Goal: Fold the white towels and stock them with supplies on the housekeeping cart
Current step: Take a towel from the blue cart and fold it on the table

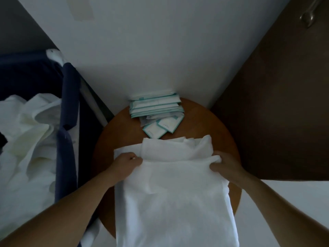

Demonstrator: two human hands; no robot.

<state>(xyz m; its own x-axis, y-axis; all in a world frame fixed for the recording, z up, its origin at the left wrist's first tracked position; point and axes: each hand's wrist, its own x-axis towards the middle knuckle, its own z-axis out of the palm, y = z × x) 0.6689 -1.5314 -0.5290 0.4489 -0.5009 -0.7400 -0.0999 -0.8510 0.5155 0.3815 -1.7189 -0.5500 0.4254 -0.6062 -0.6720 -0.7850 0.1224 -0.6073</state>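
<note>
A white towel [174, 193] lies spread over a round wooden table [201, 114], its near end hanging off the front edge. My left hand [125, 164] pinches the towel's left edge at a fold line. My right hand [225, 164] grips a bunched part of its right edge. Beyond my hands the far part of the towel lies doubled and rumpled. Behind it, a pile of white packets with teal borders [156, 111] sits at the back of the table.
At the left stands a cart with a dark blue cloth bag [68, 107], with loose white linen [26, 139] heaped in it. A white wall rises behind the table. A dark brown door [284, 104] with a metal handle [308, 16] fills the right side.
</note>
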